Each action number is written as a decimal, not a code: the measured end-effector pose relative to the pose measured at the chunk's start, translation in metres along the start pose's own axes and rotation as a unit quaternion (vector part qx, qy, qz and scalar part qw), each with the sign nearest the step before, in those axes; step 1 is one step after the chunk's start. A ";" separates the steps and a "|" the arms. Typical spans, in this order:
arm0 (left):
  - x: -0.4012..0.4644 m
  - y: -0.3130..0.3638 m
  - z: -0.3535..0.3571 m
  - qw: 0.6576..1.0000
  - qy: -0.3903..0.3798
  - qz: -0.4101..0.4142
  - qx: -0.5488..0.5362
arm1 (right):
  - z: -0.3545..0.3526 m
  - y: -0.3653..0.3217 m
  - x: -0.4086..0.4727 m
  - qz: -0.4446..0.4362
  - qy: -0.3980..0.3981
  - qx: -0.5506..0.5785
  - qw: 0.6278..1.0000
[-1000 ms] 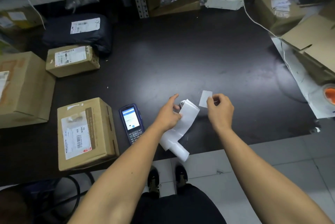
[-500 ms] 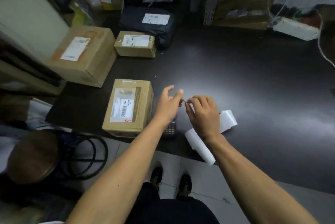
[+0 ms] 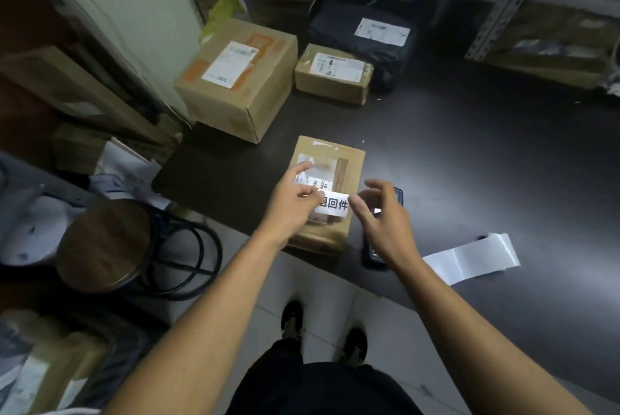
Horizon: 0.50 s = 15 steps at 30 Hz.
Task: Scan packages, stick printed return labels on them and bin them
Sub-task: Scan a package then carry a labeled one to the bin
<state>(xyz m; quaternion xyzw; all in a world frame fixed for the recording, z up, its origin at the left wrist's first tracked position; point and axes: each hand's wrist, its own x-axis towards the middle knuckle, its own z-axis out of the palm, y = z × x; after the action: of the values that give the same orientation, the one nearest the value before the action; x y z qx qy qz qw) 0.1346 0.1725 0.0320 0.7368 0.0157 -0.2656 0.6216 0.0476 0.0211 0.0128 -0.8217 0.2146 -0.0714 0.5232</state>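
A small brown cardboard package (image 3: 349, 159) lies at the front edge of the black table (image 3: 469, 153). A white return label (image 3: 333, 207) with bold black characters sits across its top. My left hand (image 3: 295, 203) pinches the label's left end between thumb and fingers. Just off the label's right end hovers my right hand (image 3: 382, 213), fingers loosely curled, holding nothing I can see. Mostly hidden beneath that hand lies the dark handheld scanner (image 3: 375, 253). A strip of white label backing (image 3: 469, 258) rests to the right.
A large carton (image 3: 241, 79), a smaller box (image 3: 332, 74) and a dark mailer bag (image 3: 369, 28) lie at the table's back left. Metal shelving (image 3: 496, 12) stands behind. A round wooden stool (image 3: 104, 243) and black cables are on the floor at left.
The view swung left. Both hands moved from the backing strip over to the small package, and the peeled label now lies spread across its top.
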 end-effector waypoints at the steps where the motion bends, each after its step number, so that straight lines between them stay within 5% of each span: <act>1: 0.001 0.000 -0.008 1.000 -0.016 -0.002 0.012 | 0.007 -0.005 0.001 0.020 -0.006 0.019 1.000; 8: 0.010 -0.003 -0.027 0.991 -0.048 0.010 0.124 | 0.026 -0.020 0.003 0.067 0.004 -0.008 0.998; 15: 0.005 0.001 -0.023 0.930 -0.070 0.095 0.349 | 0.034 -0.015 -0.005 0.044 -0.001 -0.146 0.988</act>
<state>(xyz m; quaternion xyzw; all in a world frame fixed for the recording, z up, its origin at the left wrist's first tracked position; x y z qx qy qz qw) 0.1475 0.1924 0.0325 0.8850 -0.1913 -0.2450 0.3466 0.0583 0.0568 0.0115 -0.8790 0.2582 -0.0157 0.4006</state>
